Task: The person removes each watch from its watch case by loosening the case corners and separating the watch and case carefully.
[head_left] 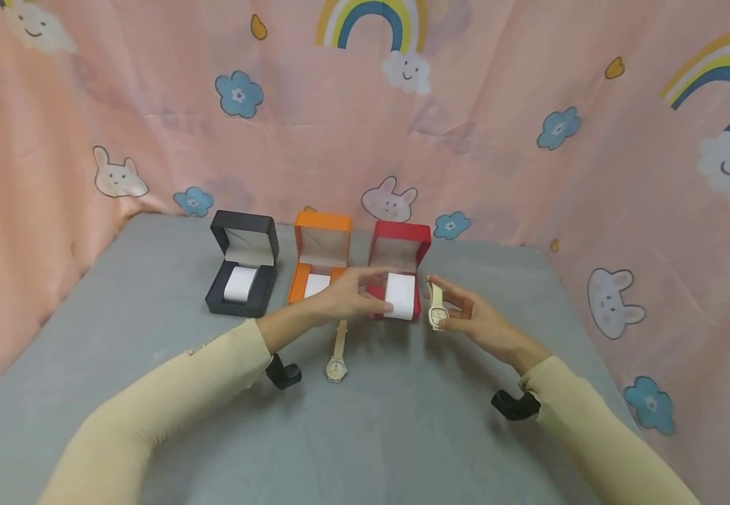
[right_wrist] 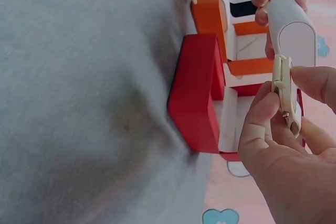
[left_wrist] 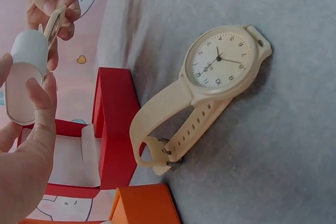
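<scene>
In the head view my left hand [head_left: 353, 294] grips a white watch cushion [head_left: 400, 296], held up over the open red watch box [head_left: 402, 242]. To its right, my right hand [head_left: 473, 319] pinches a cream wristwatch [head_left: 437, 306] by its case and strap. The right wrist view shows this watch [right_wrist: 283, 90] edge-on between thumb and fingers, close beside the cushion [right_wrist: 296, 32]. A second beige watch [head_left: 337, 358], its strap buckled in a loop, lies on the table below my left hand; its round dial [left_wrist: 223, 61] faces up in the left wrist view.
An open orange watch box [head_left: 323, 231] stands left of the red one, partly covered by my left hand. Farther left is an open black box [head_left: 245, 228] with a white cushion [head_left: 240, 284] inside. A pink printed curtain [head_left: 314, 140] hangs behind the grey table [head_left: 402, 435].
</scene>
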The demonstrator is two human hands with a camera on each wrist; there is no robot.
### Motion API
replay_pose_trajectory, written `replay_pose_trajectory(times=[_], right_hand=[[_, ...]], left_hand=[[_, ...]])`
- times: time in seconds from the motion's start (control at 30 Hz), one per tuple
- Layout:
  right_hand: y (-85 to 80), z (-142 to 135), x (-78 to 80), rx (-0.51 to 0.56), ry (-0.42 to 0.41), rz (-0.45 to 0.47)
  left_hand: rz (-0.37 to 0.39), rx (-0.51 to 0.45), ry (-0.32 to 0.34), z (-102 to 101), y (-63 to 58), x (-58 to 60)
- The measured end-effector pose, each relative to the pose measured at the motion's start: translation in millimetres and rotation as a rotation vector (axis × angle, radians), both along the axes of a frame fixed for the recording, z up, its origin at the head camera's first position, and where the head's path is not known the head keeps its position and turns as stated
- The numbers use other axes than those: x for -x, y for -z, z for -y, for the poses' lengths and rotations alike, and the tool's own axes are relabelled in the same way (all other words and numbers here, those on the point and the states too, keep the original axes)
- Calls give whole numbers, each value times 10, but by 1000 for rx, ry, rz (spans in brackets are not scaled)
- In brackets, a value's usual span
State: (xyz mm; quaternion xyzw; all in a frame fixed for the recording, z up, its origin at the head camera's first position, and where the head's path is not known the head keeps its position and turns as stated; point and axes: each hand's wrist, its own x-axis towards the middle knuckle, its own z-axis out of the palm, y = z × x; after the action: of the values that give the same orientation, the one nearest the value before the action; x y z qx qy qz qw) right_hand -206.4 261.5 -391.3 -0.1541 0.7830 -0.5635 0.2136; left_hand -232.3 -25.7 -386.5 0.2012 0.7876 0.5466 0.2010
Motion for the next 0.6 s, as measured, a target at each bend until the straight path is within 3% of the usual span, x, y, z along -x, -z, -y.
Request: replay_pose_trajectory(times=[0.13, 0.6], right_hand=[[13, -39, -18, 16, 12, 2], [12, -81, -94, -20, 7, -5]], left_hand=[[-42, 23, -15, 3, -12, 16], [35, -40, 3, -8, 73, -55]])
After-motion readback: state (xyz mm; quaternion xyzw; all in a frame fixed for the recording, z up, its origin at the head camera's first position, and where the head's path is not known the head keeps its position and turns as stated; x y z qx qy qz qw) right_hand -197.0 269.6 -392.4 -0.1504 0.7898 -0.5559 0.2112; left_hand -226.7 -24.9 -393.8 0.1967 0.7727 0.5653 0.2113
